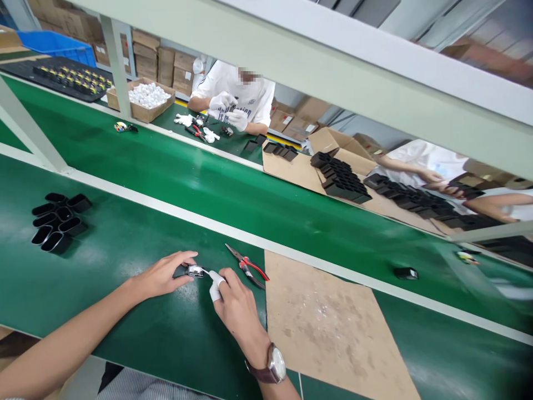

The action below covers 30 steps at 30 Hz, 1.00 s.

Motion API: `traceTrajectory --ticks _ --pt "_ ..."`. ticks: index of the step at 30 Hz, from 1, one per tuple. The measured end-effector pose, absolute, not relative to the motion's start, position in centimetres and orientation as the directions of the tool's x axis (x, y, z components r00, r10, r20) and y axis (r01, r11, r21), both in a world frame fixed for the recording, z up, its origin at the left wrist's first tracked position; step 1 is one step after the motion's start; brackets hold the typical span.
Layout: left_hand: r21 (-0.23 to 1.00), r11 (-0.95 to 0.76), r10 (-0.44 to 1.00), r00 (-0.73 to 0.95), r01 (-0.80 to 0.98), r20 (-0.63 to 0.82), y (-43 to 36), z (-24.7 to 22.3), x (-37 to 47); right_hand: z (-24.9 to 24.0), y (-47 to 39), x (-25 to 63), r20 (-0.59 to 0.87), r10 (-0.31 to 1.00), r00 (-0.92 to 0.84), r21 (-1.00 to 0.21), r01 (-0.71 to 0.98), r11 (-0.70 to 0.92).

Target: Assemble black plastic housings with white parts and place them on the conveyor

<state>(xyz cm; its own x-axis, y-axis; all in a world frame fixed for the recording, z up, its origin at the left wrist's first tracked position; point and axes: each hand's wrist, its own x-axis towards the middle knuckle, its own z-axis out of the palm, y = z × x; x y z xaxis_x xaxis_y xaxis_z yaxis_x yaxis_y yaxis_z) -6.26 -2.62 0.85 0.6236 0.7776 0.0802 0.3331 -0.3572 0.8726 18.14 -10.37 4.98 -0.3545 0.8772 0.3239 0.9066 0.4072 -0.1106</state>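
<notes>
My left hand [169, 273] is closed round a small black housing [195, 271], whose end facing right shows white and metallic parts. My right hand [235, 303], with white finger covers, is pinched just right of it. A thin white piece [205, 271] runs from the housing to the right fingertips; whether it is a wire or a tool I cannot tell. Just beyond my right hand lie needle-nose pliers [250, 268] with red and black handles, lying on the green bench [166, 328].
Several black oval sleeves [56, 241] stand at the left. A cardboard sheet [333, 328] lies at the right. Past the white rail [175, 214] runs a green belt [200, 172] carrying a black part [406, 273]. Opposite, a gloved co-worker [233, 103] handles a small part. A metal beam crosses overhead.
</notes>
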Motion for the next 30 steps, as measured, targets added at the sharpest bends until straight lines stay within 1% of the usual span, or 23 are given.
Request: traceTrajectory --ticks 8,15,21,24,30 --pt "0.86 -0.374 0.777 0.624 0.346 0.087 -2.6 0.7 -6.3 4.8 -10.1 18.0 0.282 0.89 -0.358 -0.135 0.904 0.406" --pt "0.863 -0.37 0.768 0.635 0.343 0.077 -2.6 0.7 -6.4 6.1 -9.1 17.3 0.264 0.853 -0.45 -0.082 0.871 0.484" --pt "0.863 -0.379 0.766 0.637 0.334 0.09 -2.6 0.7 -6.4 7.3 -9.4 17.8 0.216 0.842 -0.494 -0.024 0.86 0.511" --pt "0.858 -0.392 0.762 0.64 0.333 0.1 -2.5 0.7 -6.3 7.4 -9.5 18.1 0.216 0.842 -0.495 -0.043 0.857 0.514" --pt "0.855 -0.384 0.769 0.633 0.349 0.088 -2.6 0.9 -6.3 6.6 -8.9 18.1 0.27 0.851 -0.45 -0.076 0.871 0.485"
